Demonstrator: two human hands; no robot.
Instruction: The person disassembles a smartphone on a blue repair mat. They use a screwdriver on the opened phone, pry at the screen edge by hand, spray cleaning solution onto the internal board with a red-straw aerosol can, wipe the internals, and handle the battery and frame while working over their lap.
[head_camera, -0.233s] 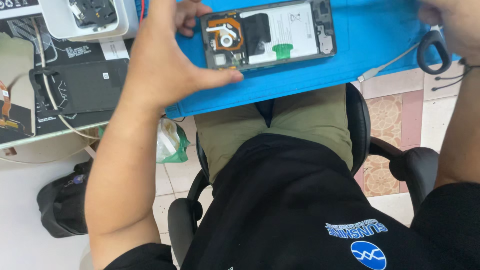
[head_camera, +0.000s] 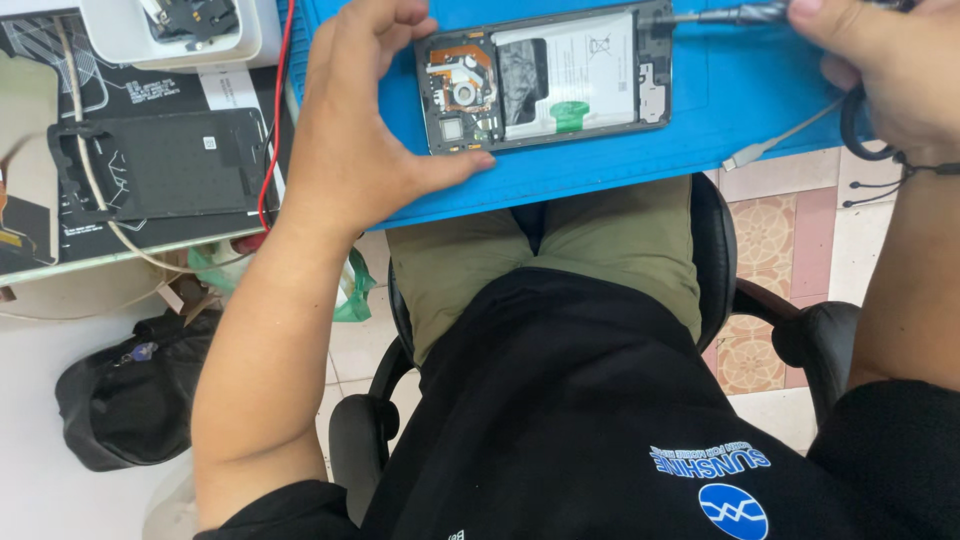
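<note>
Head view — the left hand (head_camera: 350, 130) braces the opened phone (head_camera: 548, 78) on the blue mat (head_camera: 600, 175), thumb along its near edge, fingers spread, gripping nothing. At two o'clock, the right hand (head_camera: 890, 75) pinches a screwdriver (head_camera: 725, 14) — tip at the phone's corner.

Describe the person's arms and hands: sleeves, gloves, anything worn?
Both hands are bare, no gloves. The left hand has no ring or watch showing. The right hand has a thin black cord at the wrist. Short black sleeves leave the forearms uncovered.
</note>
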